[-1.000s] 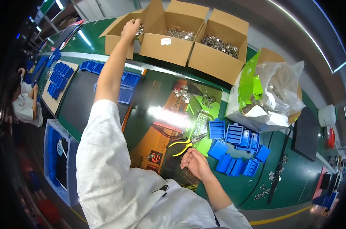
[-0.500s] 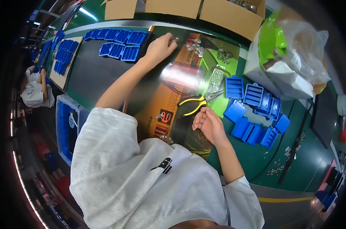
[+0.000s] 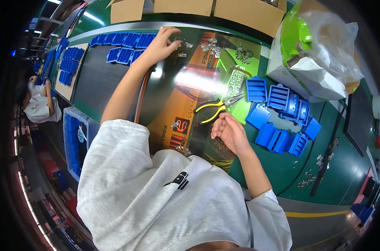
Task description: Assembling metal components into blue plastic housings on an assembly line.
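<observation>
My left hand (image 3: 161, 45) reaches to the far edge of a printed board (image 3: 156, 104), thumb and fingers apart. Small metal clips (image 3: 182, 43) lie right beside its fingertips. My right hand (image 3: 229, 131) hovers over the near right part of the board, palm turned inward and fingers loosely curled; nothing shows in it. Just beyond it lie pliers (image 3: 213, 112) with yellow-and-black handles, their jaws pointing right. More metal clips (image 3: 211, 49) and a darker heap of metal parts (image 3: 243, 54) rest on the far side of the board.
Blue slotted plastic cases (image 3: 278, 98) lie scattered right of the board; rows of others (image 3: 125, 54) stand far left. A bag-lined box (image 3: 311, 62) and cardboard boxes (image 3: 181, 6) line the back. A blue bin (image 3: 74, 142) is at the left. Another person (image 3: 41, 102) sits beyond it.
My left hand has moved left and its closed fingers have opened, with several metal clips now visible beside them. My right hand has stayed almost still. The whole view has shifted slightly.
</observation>
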Demonstrator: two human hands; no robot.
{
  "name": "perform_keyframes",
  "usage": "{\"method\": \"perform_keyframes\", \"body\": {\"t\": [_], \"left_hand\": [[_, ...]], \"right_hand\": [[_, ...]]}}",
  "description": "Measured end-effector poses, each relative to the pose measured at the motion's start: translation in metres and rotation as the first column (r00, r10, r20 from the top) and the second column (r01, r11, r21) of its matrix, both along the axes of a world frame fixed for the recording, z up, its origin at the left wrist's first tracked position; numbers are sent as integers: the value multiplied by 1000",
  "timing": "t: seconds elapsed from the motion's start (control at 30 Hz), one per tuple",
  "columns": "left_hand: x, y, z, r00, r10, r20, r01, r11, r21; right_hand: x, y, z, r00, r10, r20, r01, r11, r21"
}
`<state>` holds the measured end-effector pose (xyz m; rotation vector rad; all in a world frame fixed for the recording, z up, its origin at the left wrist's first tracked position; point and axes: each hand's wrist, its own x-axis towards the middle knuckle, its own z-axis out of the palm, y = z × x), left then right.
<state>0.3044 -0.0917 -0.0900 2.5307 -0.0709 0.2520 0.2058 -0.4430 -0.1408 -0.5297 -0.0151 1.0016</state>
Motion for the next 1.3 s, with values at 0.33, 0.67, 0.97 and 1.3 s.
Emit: {"method": "perform_keyframes", "body": {"t": [0.33,0.67,0.97,1.3], "left_hand": [[-15,2,-27,996,-18,87,6,992,129],[116,140,67,646,230,728,-371,928,36],[229,232,34,654,601,-459,-442,796,413],[227,217,9,787,579,-215,-473,789,393]], "right_hand": [[0,3,4,1000,13,-8,-13,999,-34],[-3,1,1,1000,8,-19,-8,1000,0],[-2,5,8,998,35,-54,-37,999,-24],[3,3,9,998,5,-58,-9,997,-74]]}}
